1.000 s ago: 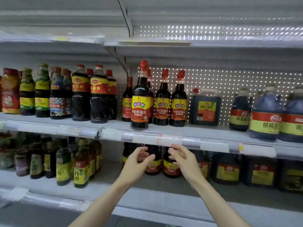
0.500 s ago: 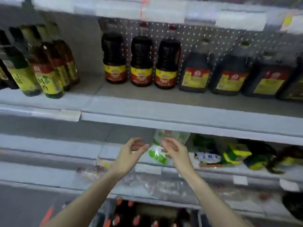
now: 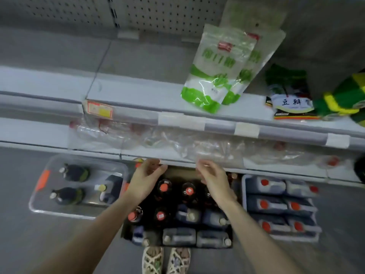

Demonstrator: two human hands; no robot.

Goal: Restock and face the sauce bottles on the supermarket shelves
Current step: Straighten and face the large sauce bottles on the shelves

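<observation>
A: Where to find the sauce bottles?

B: Lower centre of the frame, packed upright in a dark open cardboard carton (image 3: pixel 180 172) on the grey floor. In the far rows, round dark bottles with red caps (image 3: pixel 164 187); in the near rows, squarish dark jugs with pale caps (image 3: pixel 187 215).

A: And the hands?

B: Both above the far end of that carton, just under the front edge of the lower grey metal shelf (image 3: pixel 29 133). Over the red caps, the left hand (image 3: pixel 147 180), fingers loosely bent, thumb apart, gripping nothing. A little to the right, the right hand (image 3: pixel 214 182), bent in the same loose way, also empty. Cannot tell whether touching any cap.

A: More stock nearby?

B: Yes. At lower left, a clear plastic tub (image 3: pixel 65 211) with a few dark bottles (image 3: pixel 74 173) inside. At lower right, a pale blue-grey crate (image 3: pixel 244 194) with flat dark jugs with red caps (image 3: pixel 265 204), tight in two columns.

A: On the shelves?

B: At upper right, on the upper grey metal shelf (image 3: pixel 138 91), two white-and-green plastic pouches (image 3: pixel 213 76), one behind the other near the edge. Further right, a dark packet with a white label (image 3: pixel 290 101) and green-and-yellow packets (image 3: pixel 343 101). On the lower shelf, crumpled clear plastic bags (image 3: pixel 197 147). At the bottom edge, two patterned shoes (image 3: pixel 153 260) just beside the carton.
</observation>
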